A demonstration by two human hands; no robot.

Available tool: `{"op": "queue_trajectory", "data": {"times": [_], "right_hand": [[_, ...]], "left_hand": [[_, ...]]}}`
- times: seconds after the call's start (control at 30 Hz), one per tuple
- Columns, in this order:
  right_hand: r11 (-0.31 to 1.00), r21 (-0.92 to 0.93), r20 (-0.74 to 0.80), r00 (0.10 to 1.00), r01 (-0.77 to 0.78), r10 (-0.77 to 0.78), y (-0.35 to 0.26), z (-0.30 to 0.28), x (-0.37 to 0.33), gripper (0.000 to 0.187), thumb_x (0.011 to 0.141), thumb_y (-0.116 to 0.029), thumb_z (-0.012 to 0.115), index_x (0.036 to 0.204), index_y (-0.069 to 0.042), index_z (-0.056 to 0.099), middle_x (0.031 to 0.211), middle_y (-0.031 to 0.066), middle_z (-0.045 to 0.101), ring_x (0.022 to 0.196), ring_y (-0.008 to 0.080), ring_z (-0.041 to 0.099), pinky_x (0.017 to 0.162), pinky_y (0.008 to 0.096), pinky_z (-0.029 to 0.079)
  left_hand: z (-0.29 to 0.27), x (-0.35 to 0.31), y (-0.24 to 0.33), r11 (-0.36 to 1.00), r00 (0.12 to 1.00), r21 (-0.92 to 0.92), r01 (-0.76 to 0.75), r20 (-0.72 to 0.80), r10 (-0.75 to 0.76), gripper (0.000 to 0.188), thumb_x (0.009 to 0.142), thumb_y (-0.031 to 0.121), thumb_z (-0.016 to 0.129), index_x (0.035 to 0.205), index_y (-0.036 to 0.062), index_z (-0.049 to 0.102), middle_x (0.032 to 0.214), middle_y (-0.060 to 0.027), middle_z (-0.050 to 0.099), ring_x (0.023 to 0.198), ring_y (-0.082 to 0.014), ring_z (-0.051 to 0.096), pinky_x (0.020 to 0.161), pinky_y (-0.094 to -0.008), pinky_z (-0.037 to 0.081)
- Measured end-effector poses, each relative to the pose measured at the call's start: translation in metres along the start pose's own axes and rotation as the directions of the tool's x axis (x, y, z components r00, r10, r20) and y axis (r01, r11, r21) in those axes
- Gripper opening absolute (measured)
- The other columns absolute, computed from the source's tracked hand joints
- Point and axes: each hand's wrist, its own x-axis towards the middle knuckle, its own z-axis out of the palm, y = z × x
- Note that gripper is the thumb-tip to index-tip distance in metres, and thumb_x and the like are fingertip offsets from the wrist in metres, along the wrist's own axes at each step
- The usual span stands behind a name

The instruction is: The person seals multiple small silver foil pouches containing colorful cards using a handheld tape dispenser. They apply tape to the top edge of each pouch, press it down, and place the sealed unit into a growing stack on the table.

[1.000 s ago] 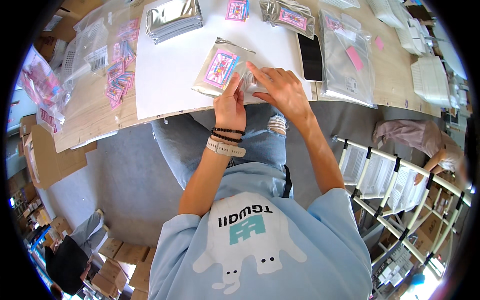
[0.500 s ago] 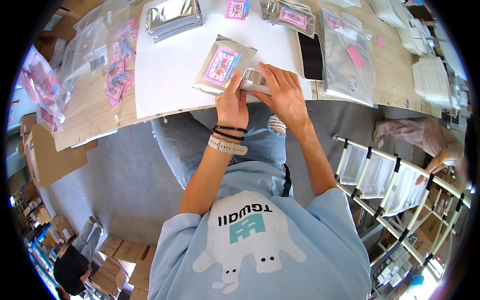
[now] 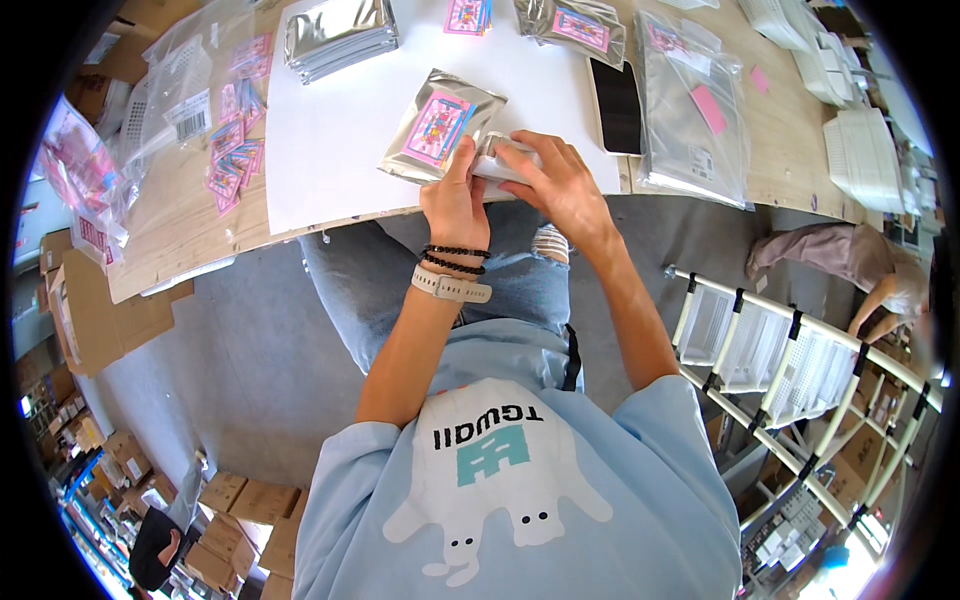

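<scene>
A silver foil pouch with a pink picture card on its face lies tilted on the white sheet. My left hand pinches the pouch's lower right corner, thumb on top. My right hand is wrapped round a small white hand-held device, perhaps a bag sealer, which sits against the pouch's right edge. The fingers cover much of the device, so I cannot tell its exact kind. Left of the far middle stands a stack of silver pouches.
Pink cards lie loose at the left beside clear bags. More cards and carded pouches are at the far side. A black phone and a clear plastic bag lie right. White containers line the right edge.
My right fingers have shifted and bent further over the white device. The pouch and both hands have moved slightly left in view. At the right, a person by the rack has shifted posture.
</scene>
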Motion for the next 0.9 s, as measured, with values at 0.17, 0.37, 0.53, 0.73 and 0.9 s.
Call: {"op": "queue_trajectory", "data": {"times": [0.17, 0.37, 0.53, 0.73, 0.9], "right_hand": [[1.0, -0.012, -0.006, 1.0, -0.018, 0.018, -0.013, 0.003, 0.003, 0.059, 0.079, -0.018, 0.085, 0.133, -0.018, 0.062, 0.128, 0.0093, 0.063, 0.113, 0.0302, 0.065, 0.091, 0.0431, 0.056], [1.0, -0.002, -0.037, 0.999, -0.014, 0.013, -0.02, 0.015, 0.006, 0.061, 0.078, -0.017, 0.085, 0.133, -0.018, 0.061, 0.128, 0.0083, 0.062, 0.112, 0.029, 0.065, 0.09, 0.0433, 0.056], [1.0, -0.017, -0.115, 0.993, 0.023, -0.025, -0.025, 0.026, 0.008, 0.062, 0.076, -0.015, 0.084, 0.134, -0.018, 0.062, 0.129, 0.0075, 0.062, 0.114, 0.0289, 0.064, 0.09, 0.0438, 0.055], [0.995, -0.077, -0.126, 0.99, 0.061, -0.07, -0.035, 0.027, 0.02, 0.054, 0.078, -0.011, 0.076, 0.13, -0.019, 0.066, 0.13, 0.0068, 0.061, 0.116, 0.0271, 0.062, 0.094, 0.0429, 0.053], [0.991, -0.101, -0.129, 0.987, 0.088, -0.101, -0.039, 0.034, 0.025, 0.054, 0.078, -0.009, 0.074, 0.13, -0.019, 0.066, 0.13, 0.0061, 0.06, 0.117, 0.0257, 0.062, 0.094, 0.0425, 0.053]], "left_hand": [[-0.002, 0.001, 0.008, 0.996, 0.998, 0.063, -0.058, -0.024, 0.06, 0.029, 0.093, 0.014, 0.081, 0.118, 0.0062, 0.068, 0.112, -0.0018, 0.069, 0.099, -0.0116, 0.066, 0.08, -0.029, 0.054], [-0.008, 0.002, 0.016, 0.985, 0.99, 0.114, -0.129, -0.034, 0.134, 0.027, 0.092, 0.011, 0.081, 0.116, 0.0047, 0.07, 0.109, -0.0034, 0.071, 0.096, -0.0124, 0.066, 0.08, -0.0299, 0.055], [-0.009, 0.001, 0.025, 0.978, 0.984, 0.116, -0.171, -0.02, 0.174, 0.025, 0.093, 0.009, 0.079, 0.116, 0.0042, 0.07, 0.11, -0.003, 0.071, 0.096, -0.0118, 0.066, 0.079, -0.0294, 0.054], [-0.012, -0.004, 0.038, 0.984, 0.982, 0.034, -0.177, 0.072, 0.174, 0.033, 0.094, 0.006, 0.077, 0.125, 0.0051, 0.065, 0.113, -0.0017, 0.069, 0.099, -0.0103, 0.065, 0.083, -0.0281, 0.052], [-0.02, 0.0, 0.05, 0.992, 0.989, 0.008, -0.123, 0.083, 0.122, 0.036, 0.094, 0.005, 0.077, 0.128, 0.0063, 0.063, 0.116, -0.0014, 0.069, 0.106, -0.0118, 0.065, 0.092, -0.0281, 0.051]]}}
